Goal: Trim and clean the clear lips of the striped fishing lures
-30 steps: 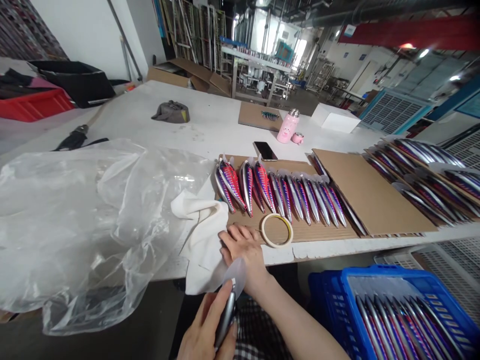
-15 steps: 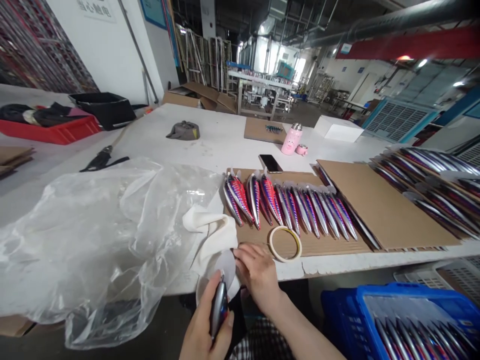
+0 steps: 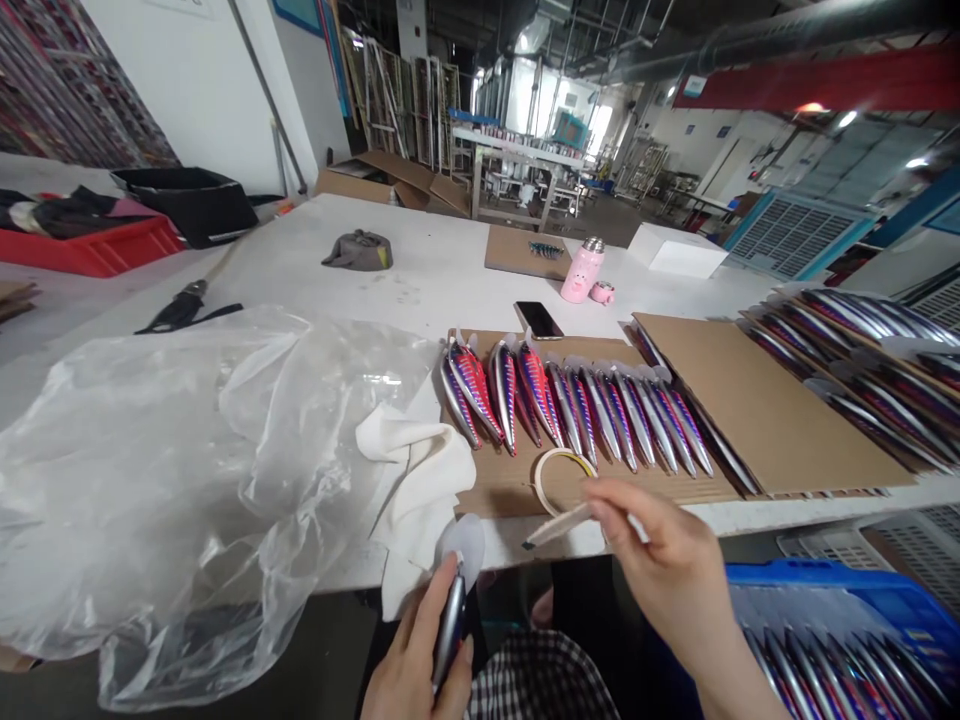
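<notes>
My left hand (image 3: pixel 420 650) is closed around a silver and dark fishing lure (image 3: pixel 450 625), whose clear round lip (image 3: pixel 463 545) points away from me. Between the thumb and fingertips of my right hand (image 3: pixel 660 550), a short pale strip of masking tape (image 3: pixel 559 525) with a dark end is pinched. Just behind that strip, a roll of masking tape (image 3: pixel 541 488) lies on the cardboard sheet (image 3: pixel 502 490). Red, purple and silver lures (image 3: pixel 540 390) stand in a row along that sheet. A white cloth (image 3: pixel 424 480) lies beside my left hand at the table edge.
Crumpled clear plastic (image 3: pixel 180 480) spreads over the left of the table. Behind the lures are a phone (image 3: pixel 538 320), a pink bottle (image 3: pixel 583 272) and a grey cap (image 3: pixel 358 250). Stacked lures (image 3: pixel 885 370) stand at right. Below, a blue crate (image 3: pixel 825 575) holds more.
My right hand has moved right, away from the lure's lip, with the strip of tape now showing in its fingers. My left hand keeps the lure and has shifted slightly downward.
</notes>
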`<act>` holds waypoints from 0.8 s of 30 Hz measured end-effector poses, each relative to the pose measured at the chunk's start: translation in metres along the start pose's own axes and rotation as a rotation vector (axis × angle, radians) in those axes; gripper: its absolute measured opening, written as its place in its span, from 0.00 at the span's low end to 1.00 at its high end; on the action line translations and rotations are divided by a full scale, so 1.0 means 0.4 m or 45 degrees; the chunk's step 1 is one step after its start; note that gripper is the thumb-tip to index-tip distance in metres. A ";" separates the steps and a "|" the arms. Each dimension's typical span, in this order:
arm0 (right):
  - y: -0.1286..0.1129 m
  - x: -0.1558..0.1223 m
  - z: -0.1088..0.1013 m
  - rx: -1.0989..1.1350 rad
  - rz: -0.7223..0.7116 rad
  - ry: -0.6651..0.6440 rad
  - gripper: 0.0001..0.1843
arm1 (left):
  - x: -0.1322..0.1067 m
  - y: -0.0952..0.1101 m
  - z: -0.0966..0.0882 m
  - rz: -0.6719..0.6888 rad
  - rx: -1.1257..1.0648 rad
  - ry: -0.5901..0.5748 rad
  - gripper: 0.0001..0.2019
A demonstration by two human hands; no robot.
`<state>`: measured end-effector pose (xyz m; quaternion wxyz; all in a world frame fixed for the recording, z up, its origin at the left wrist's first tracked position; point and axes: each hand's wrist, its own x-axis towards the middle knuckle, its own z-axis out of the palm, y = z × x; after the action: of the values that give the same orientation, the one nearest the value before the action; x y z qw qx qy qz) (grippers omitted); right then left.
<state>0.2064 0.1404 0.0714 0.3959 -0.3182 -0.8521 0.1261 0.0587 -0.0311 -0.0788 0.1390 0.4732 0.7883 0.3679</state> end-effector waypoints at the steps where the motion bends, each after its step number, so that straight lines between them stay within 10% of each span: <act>1: -0.003 -0.010 0.009 -0.010 -0.054 -0.082 0.09 | -0.002 -0.002 0.003 -0.017 0.021 -0.029 0.23; 7: -0.005 -0.086 0.104 0.125 -0.009 -0.219 0.11 | -0.004 -0.009 0.007 0.049 0.053 -0.058 0.22; 14: 0.018 -0.122 0.048 0.169 0.309 0.190 0.10 | -0.004 0.010 -0.001 0.040 0.104 -0.063 0.21; 19: 0.008 -0.095 0.058 0.152 -0.032 -0.086 0.10 | -0.002 0.019 -0.003 0.015 0.127 -0.055 0.21; 24: 0.031 -0.094 0.137 0.358 0.116 -0.118 0.08 | -0.003 0.018 0.001 0.030 0.086 -0.030 0.22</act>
<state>0.1887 0.1275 0.0074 0.3909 -0.2919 -0.8280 0.2766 0.0641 -0.0300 -0.0740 0.1280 0.4912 0.7930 0.3369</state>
